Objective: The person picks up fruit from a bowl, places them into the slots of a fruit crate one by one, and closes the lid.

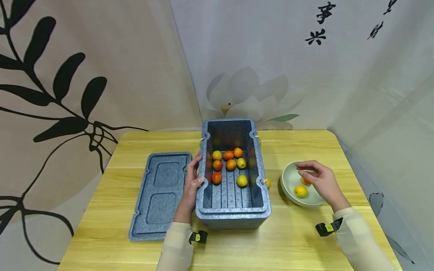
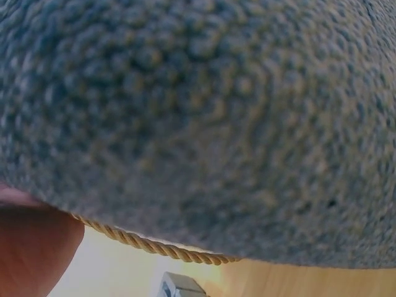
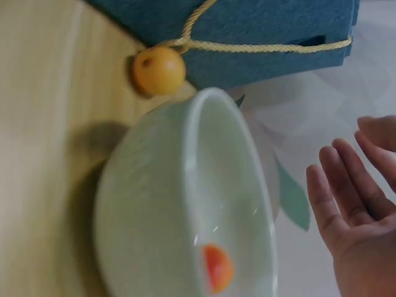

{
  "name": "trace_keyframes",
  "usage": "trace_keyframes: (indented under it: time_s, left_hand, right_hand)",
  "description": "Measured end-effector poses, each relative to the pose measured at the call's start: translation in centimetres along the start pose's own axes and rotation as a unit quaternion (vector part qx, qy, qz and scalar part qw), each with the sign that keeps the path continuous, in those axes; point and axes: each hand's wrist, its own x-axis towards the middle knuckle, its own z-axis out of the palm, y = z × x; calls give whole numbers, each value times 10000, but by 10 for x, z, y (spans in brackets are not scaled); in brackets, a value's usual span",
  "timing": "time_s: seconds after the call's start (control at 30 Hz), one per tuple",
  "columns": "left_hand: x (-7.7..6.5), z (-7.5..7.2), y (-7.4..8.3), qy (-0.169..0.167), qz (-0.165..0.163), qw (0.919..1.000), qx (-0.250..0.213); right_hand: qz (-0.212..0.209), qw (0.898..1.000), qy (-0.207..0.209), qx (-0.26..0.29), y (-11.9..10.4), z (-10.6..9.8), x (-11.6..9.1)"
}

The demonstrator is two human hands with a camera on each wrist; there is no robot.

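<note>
In the head view my left hand grips the left side of a blue-grey foam box, its thumb at the rim. Inside the box lie several small yellow and orange-red round fruits. The left wrist view is mostly filled by speckled foam, with a bit of skin at its lower left. Over a pale green bowl hovers my right hand, fingers loosely bent and nothing between them. A yellow fruit and an orange-red one sit in the bowl, the latter partly hidden by the hand in the head view.
The matching foam lid lies flat left of the box. One yellow-orange fruit rests on the wooden table against the box's right side, by a yellow rope. Printed cloth hangs behind the table.
</note>
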Motion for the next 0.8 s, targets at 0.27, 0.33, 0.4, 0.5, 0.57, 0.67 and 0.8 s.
trace_keyframes:
  time_s: [0.27, 0.33, 0.4, 0.5, 0.57, 0.67, 0.8]
  left_hand:
    - [0, -1, -1, -22, -40, 10000, 14]
    - [0, -1, -2, -37, -45, 10000, -1]
    - [0, -1, -2, -48, -57, 10000, -13]
    - [0, -1, -2, -48, -46, 10000, -21]
    - [0, -1, -2, -43, -31, 10000, -26]
    - [0, 0, -2, -40, -2, 10000, -44]
    - [0, 0, -2, -29, -15, 10000, -46]
  right_hand:
    - [154, 9998, -69, -144, 16, -5, -15]
    - [206, 9995, -100, -227, 19, -5, -19]
    - [253, 9992, -133, -267, 20, -5, -21]
    - [278, 9990, -171, -321, 23, -4, -24]
    - [270, 9988, -191, -361, 25, -5, -26]
    - [273, 9984, -269, -417, 28, -5, -27]
    - [305, 9976, -420, -455, 32, -4, -28]
